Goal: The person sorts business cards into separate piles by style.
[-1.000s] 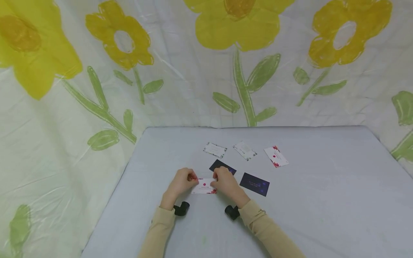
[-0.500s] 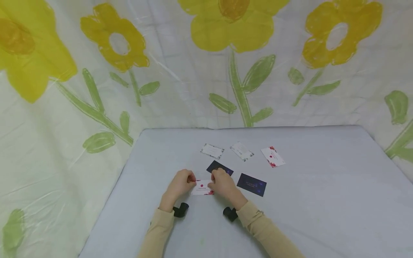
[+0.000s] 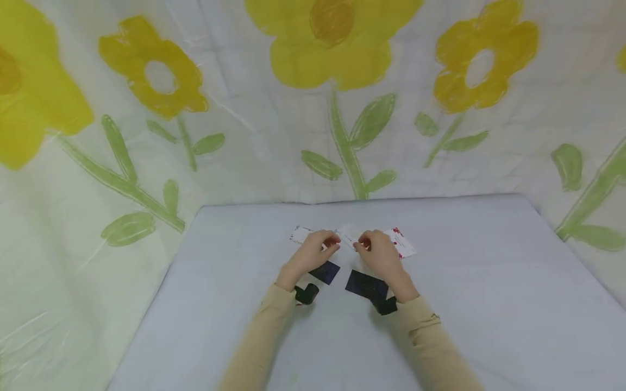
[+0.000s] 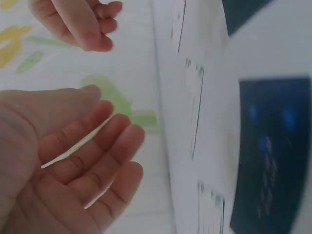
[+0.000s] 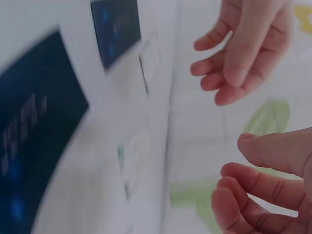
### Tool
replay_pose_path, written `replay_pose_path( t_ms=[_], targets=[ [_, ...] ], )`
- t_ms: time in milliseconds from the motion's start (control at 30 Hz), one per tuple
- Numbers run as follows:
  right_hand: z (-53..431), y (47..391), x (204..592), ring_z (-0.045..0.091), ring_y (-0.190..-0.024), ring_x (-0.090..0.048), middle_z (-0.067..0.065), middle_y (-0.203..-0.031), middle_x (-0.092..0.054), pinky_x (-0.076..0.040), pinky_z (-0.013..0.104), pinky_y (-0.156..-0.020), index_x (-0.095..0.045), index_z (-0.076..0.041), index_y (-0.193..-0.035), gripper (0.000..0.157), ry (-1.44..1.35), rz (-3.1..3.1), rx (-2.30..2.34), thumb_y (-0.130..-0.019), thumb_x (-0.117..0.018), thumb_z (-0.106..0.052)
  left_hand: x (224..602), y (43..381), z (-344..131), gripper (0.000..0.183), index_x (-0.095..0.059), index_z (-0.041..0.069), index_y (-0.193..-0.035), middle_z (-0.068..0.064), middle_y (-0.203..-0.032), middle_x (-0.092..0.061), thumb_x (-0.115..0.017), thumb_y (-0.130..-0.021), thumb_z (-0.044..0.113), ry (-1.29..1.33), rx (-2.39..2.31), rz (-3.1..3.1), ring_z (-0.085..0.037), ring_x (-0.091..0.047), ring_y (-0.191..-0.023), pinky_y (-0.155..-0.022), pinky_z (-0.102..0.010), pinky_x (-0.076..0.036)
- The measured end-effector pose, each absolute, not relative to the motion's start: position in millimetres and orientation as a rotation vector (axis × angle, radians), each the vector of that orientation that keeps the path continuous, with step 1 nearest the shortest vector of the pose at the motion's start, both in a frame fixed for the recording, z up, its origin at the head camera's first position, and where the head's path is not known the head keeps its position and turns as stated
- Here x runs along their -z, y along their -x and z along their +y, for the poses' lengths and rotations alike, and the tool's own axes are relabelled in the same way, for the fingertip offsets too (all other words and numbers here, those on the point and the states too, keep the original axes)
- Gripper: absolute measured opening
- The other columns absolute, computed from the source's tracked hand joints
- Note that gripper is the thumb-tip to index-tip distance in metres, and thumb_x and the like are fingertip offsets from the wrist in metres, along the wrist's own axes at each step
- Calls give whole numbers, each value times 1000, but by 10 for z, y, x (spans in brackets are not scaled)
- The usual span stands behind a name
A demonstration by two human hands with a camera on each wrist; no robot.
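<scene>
Middle white card below fingers

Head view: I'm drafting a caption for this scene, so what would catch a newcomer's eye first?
Most likely the big yellow flower at the top centre of the backdrop. Next come the left hand and right hand, both empty, raised over the pale table. Then two dark cards stand out, lying a little below the picture's centre.
</scene>
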State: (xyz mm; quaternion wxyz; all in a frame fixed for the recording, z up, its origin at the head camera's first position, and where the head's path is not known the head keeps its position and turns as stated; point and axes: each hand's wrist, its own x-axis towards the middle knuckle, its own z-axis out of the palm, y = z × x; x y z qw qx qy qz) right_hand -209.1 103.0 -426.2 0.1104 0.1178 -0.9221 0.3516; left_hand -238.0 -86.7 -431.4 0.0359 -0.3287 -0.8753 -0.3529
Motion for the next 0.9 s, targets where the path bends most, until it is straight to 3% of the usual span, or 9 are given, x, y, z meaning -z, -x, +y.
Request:
replay_pose_path(
  t_ms=[133,367,500,633,900],
  targets=[
    [1444,2138,4278,26,-73,-59,14,-81,-62,-48,40,-64,-66,4,-89,18,-190,-2706,-991,-84,-65,-14,4367,2582,-513,20,-59,-7,-108,-18,-102,-62,-54,-92,4,1132,1109,-2671,-26,-59,-91,-82,-38,-47],
    [1905,2150,4434,33,-75,-55,25,-87,-57,-46,43,-63,-58,13,-97,34,42,-2848,-886,-84,-65,-18,4523,2849,38,28,-55,-6,-120,-18,-114,-58,-50,-95,7,1188,996,-2785,-25,-55,-105,-92,-30,-42],
    [1966,2170,4550,38,-81,-53,29,-91,-53,-45,48,-69,-54,15,-98,43,113,-2936,-837,-82,-67,-23,4577,2957,304,30,-54,-2,-123,-15,-119,-56,-49,-96,10,1223,803,-2861,-24,-51,-112,-97,-29,-38],
    [1966,2200,4655,41,-78,-52,28,-85,-51,-44,51,-65,-53,13,-89,46,145,-2914,-777,-79,-71,-28,4610,3005,515,31,-54,1,-125,-12,-122,-54,-47,-96,11,1239,595,-2877,-23,-49,-117,-100,-28,-35],
    [1939,2233,4798,44,-75,-51,28,-80,-49,-43,54,-61,-52,12,-80,51,107,-2829,-678,-74,-75,-33,4773,3039,743,36,-49,12,-134,-3,-138,-46,-43,-99,19,1205,172,-2911,-18,-42,-125,-99,-31,-37]
  ],
)
